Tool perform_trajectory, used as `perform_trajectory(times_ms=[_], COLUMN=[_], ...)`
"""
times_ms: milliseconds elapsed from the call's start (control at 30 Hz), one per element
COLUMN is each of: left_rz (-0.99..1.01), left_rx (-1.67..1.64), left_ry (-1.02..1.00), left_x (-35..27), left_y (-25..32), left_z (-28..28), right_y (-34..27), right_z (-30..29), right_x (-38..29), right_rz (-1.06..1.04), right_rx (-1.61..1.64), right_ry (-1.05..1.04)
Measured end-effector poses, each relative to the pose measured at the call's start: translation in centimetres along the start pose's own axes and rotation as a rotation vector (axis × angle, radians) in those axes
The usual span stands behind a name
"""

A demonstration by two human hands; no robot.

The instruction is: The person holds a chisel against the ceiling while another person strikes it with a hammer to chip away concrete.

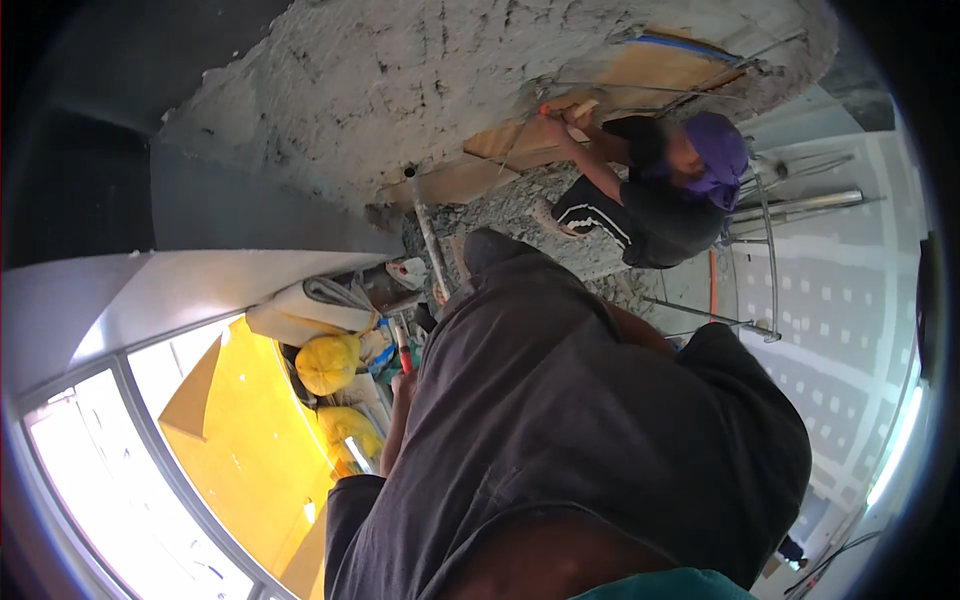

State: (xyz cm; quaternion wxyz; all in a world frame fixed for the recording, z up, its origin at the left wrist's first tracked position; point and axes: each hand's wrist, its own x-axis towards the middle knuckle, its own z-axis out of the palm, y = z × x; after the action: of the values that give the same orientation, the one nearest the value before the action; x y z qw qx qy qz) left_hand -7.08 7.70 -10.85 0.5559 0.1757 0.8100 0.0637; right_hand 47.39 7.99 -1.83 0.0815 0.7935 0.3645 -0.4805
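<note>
At lower left, beside my dark grey shirt, my left hand is closed around the red and black grip of a hand tool; its head is unclear. A long, dirty metal pipe or bar slants up from the shirt's edge toward the rough concrete wall. At its lower end a small part of my right hand shows around it, mostly hidden by the shirt. My right forearm passes behind the shirt.
A co-worker in a purple head covering crouches at upper right, both hands near wooden boards at the wall. Broken rubble covers the ground between us. Yellow bags lie at left. Metal scaffold tubes stand at right.
</note>
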Motion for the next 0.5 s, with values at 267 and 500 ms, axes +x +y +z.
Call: perform_trajectory(times_ms=[267, 500], left_rz=[0.056, 0.059], left_rx=[-0.013, 0.003], left_ry=[0.03, 0.024], left_x=[-0.3, -3.0], left_y=[3.2, 6.4], left_z=[2.1, 5.2], right_y=[1.1, 2.9], right_z=[-1.2, -3.5], right_x=[2.0, 4.2], right_rz=[-0.048, -0.089], right_rx=[-0.078, -0.093], right_ry=[-0.065, -0.082])
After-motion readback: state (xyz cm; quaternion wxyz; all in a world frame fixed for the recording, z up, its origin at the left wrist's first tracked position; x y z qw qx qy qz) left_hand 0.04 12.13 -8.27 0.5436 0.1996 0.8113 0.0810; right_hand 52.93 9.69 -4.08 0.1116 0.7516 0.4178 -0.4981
